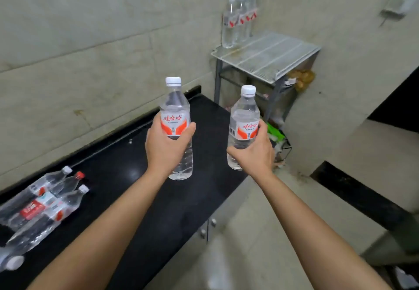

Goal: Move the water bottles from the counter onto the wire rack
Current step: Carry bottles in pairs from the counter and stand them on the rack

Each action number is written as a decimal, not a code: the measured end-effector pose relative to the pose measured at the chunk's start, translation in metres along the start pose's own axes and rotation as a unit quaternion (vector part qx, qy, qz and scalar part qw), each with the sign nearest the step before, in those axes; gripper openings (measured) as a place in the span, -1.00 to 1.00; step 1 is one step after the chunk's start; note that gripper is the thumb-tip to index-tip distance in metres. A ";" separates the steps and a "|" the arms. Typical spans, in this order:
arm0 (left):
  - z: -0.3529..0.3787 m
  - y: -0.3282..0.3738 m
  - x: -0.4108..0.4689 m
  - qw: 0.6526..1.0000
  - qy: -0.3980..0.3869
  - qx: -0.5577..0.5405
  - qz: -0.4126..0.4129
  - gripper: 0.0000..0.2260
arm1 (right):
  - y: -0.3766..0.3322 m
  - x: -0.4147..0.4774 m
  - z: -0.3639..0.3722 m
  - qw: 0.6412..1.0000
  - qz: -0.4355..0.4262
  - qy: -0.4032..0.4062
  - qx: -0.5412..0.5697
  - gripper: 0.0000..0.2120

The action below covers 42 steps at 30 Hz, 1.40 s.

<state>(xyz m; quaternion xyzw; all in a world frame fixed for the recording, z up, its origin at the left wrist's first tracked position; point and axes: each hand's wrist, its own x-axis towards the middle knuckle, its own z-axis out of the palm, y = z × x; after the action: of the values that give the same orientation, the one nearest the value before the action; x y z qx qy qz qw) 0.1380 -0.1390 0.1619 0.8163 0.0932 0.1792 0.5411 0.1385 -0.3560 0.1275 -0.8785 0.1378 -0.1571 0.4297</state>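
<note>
My left hand [166, 148] grips a clear water bottle [175, 106] with a white cap and a red and white label, upright above the black counter [127, 176]. My right hand [255, 152] grips a second such bottle [244, 112], upright, past the counter's right end. Ahead in the corner stands the wire rack [278, 56], with a row of several upright bottles [238, 19] along its left back edge against the wall. Several more bottles [43, 201] lie on their sides at the counter's left end, one with a red cap.
Tiled walls close off the left and the back. Under the rack's top are a lower shelf and clutter, with a brown bag [302, 78] at its right corner. Cabinet doors with knobs [207, 228] sit below the counter. A dark step [362, 196] lies at right.
</note>
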 end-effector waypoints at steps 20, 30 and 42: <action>0.349 0.141 0.152 0.978 -0.047 -0.159 0.128 -0.35 | 0.103 0.329 -0.142 0.991 -0.005 0.108 0.085 -0.35; 0.454 0.172 0.301 0.974 -0.036 -0.158 0.159 -0.39 | 0.085 0.517 -0.120 0.992 -0.034 0.100 0.068 -0.57; 0.519 0.145 0.422 0.987 0.098 -0.101 0.082 -0.50 | 0.071 0.727 -0.045 0.981 -0.171 -0.063 0.074 -0.49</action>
<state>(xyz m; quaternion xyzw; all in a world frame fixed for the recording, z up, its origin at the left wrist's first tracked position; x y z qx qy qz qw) 0.7234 -0.4919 0.1936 0.7408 0.0604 0.3108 0.5925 0.7770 -0.7041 0.2119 -0.8632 -0.0534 -0.1825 0.4678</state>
